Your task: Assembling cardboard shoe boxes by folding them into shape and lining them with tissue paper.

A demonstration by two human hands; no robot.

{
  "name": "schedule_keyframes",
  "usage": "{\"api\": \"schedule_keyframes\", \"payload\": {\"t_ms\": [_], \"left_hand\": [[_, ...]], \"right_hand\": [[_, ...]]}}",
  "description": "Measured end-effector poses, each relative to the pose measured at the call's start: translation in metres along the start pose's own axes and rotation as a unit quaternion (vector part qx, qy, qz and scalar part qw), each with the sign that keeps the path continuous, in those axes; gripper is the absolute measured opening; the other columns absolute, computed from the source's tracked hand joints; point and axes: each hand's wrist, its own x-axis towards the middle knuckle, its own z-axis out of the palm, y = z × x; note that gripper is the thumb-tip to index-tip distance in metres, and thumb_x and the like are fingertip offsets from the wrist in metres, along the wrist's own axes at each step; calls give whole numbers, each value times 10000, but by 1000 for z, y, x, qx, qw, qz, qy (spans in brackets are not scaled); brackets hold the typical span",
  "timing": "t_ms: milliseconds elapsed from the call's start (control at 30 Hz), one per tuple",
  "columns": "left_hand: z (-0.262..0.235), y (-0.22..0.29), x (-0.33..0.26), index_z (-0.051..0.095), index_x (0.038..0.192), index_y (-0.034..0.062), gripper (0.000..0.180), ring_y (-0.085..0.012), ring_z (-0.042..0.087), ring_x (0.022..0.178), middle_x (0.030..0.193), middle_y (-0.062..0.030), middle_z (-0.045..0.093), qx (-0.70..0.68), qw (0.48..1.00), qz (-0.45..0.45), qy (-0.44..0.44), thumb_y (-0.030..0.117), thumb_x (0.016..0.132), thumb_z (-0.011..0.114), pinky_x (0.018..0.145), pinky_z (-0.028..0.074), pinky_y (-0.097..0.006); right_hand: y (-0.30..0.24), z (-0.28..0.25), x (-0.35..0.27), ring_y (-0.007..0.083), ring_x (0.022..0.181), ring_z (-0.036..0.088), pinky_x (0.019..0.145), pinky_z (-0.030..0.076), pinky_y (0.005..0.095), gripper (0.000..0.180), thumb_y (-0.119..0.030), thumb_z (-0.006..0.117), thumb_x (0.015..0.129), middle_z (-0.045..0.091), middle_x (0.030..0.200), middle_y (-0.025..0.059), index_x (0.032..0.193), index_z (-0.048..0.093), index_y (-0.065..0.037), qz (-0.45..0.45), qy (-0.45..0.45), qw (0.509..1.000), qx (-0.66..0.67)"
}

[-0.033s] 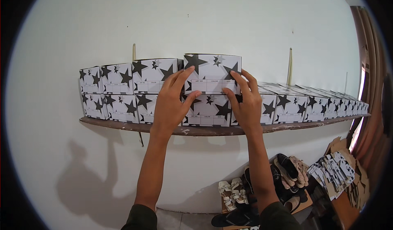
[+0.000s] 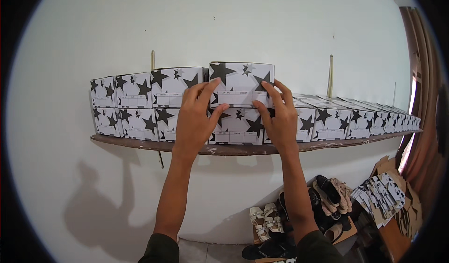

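A white shoebox printed with black stars [image 2: 242, 78] is between my two hands, on top of the lower row of boxes. My left hand [image 2: 195, 118] grips its left side, thumb at the lower front edge and fingers along the side. On the opposite side, my right hand [image 2: 282, 120] holds it the same way, its thumb at the bottom front and fingertips near the right edge. Directly beneath is a matching shoebox [image 2: 237, 127]. To the left stands another upper-row shoebox [image 2: 175, 83], with a narrow dark gap between it and the held one.
A brown wall shelf [image 2: 234, 149] carries the boxes, two high at left and a single row [image 2: 332, 122] running right. Pale brackets [image 2: 330, 76] rise behind. Below right are sandals and shoes [image 2: 266, 221], flattened star-print cartons [image 2: 381, 195] and a brown curtain [image 2: 423, 122].
The held shoebox has shifted very slightly left, together with both hands. My grip on it looks the same.
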Motion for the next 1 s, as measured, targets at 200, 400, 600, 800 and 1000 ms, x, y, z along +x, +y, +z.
{"api": "schedule_keyframes", "payload": {"t_ms": [200, 400, 600, 800, 1000], "left_hand": [[2, 7, -9, 693, 1270, 146, 461, -264, 493, 1243, 1373, -74, 560, 193, 977, 84, 31, 220, 831, 812, 996, 397, -410], [5, -1, -27, 624, 1359, 109, 543, -276, 480, 1290, 1447, -83, 494, 182, 977, 106, 14, 306, 872, 764, 1083, 260, -508], [3, -5, -41, 549, 1434, 87, 603, -253, 462, 1360, 1491, -89, 466, 188, 976, 105, -14, 320, 904, 718, 1139, 172, -537], [0, -13, -46, 538, 1451, 74, 624, -262, 435, 1384, 1507, -84, 483, 197, 975, 93, -29, 359, 918, 690, 1125, 160, -564], [0, -10, -49, 510, 1481, 84, 669, -288, 343, 1437, 1552, -77, 443, 292, 950, 100, -46, 409, 918, 664, 1106, 146, -614]], "right_hand": [[-11, 1, -2, 341, 1048, 683, 734, 592, 400, 473, -240, 749, 925, 502, 1367, 246, 1350, 629, -69, 1, -14, 1000, -17], [-24, -1, -6, 364, 1145, 571, 918, 513, 454, 495, -244, 765, 910, 491, 1291, 234, 1341, 618, -48, -38, 2, 996, -77], [-29, -4, -13, 345, 1135, 550, 949, 440, 460, 452, -205, 780, 869, 554, 1231, 194, 1262, 649, -23, -18, -14, 998, -62], [-27, 3, -20, 348, 1147, 556, 996, 438, 505, 417, -193, 771, 873, 592, 1227, 174, 1235, 663, -15, -8, -42, 999, -17], [-37, -5, -26, 352, 1313, 492, 1174, 204, 639, 441, -302, 707, 934, 620, 1321, 128, 1287, 649, -44, -23, -79, 985, -150]]}}
